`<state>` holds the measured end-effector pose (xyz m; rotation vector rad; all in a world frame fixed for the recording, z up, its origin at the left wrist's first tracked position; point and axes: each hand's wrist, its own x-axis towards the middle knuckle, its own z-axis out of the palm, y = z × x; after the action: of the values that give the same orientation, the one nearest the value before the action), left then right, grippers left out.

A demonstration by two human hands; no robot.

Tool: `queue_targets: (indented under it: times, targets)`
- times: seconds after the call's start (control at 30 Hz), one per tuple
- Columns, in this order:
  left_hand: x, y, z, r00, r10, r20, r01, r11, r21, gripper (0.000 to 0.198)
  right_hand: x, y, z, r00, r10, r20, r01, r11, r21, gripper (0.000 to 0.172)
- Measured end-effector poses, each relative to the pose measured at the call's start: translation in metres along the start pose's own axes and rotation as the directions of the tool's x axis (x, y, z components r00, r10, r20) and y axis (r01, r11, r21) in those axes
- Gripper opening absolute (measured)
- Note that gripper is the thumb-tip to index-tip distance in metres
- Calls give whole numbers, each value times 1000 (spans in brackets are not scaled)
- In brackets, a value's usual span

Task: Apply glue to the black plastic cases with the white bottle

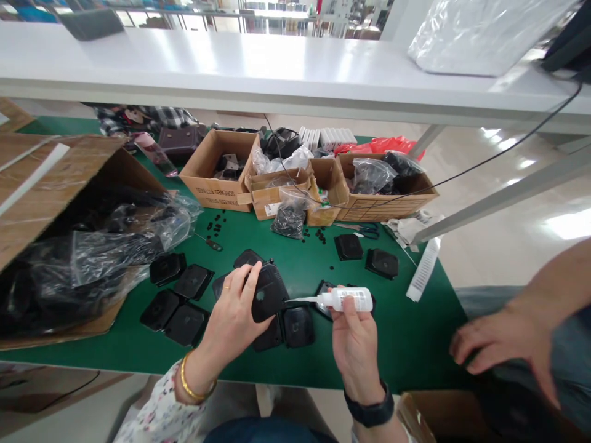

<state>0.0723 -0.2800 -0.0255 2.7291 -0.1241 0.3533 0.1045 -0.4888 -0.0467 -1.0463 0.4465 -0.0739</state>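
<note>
My left hand (237,307) is closed round a black square plastic cover (270,292), held tilted above the table. In my right hand (353,335) lies a white glue bottle (353,299), gripped on its side. Its long thin nozzle (302,299) points left and reaches the cover's right edge; whether it touches cannot be made out. Below the held cover, more black covers (298,326) lie on the green table, partly hidden by my hands. Another group of black covers (187,323) lies left of my left hand.
An open carton (69,178) with plastic-wrapped parts fills the left side. Small cartons (221,191) line the back, near a bag of small black parts (290,218), scissors (364,229) and a screwdriver (210,243). Another person's hand (508,344) is at right. A white shelf (277,61) spans above.
</note>
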Motion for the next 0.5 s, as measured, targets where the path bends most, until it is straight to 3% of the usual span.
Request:
queue_targets:
  times: [0.33,0.5]
  targets:
    - [-1,2,-6,1000,17,-10,-17,1000,-1,88,-6,-5,2,998,-40,39,42,998,-54,36]
    - [0,4,-11,1000,26,-6,-26,1000,10,85,-14,-15,6,982,-115,150,137,980,-146,33]
